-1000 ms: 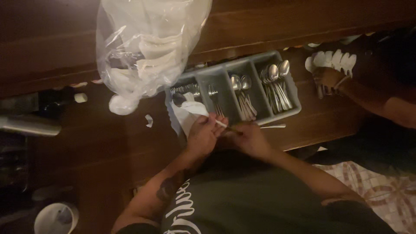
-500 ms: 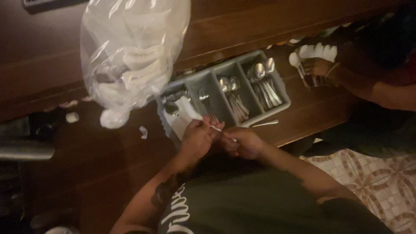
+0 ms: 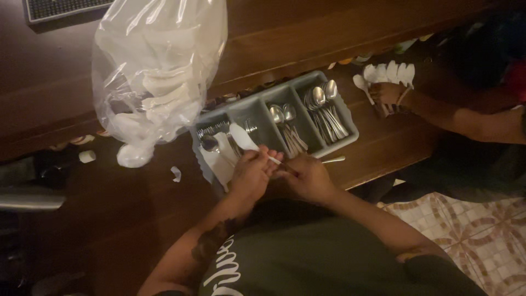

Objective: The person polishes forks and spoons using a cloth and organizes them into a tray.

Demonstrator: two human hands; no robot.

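My left hand (image 3: 251,174) and my right hand (image 3: 307,176) meet at the near edge of a grey cutlery tray (image 3: 350,127). Between them they pinch a white plastic spoon (image 3: 243,137) by its handle, with the bowl pointing up and left over the tray. White pieces lie in the tray's left compartment, under the spoon. The other compartments hold metal spoons (image 3: 323,101).
A clear plastic bag (image 3: 159,77) full of white plastic cutlery hangs at the upper left. At the right, another person's hand (image 3: 390,94) holds a fan of white spoons (image 3: 390,71). A small white scrap (image 3: 176,174) lies on the dark wooden counter. Patterned floor tiles (image 3: 466,230) show at the lower right.
My hands stay together on the white spoon, which has tilted slightly. The view has shifted, so the tray and bag sit differently in frame.
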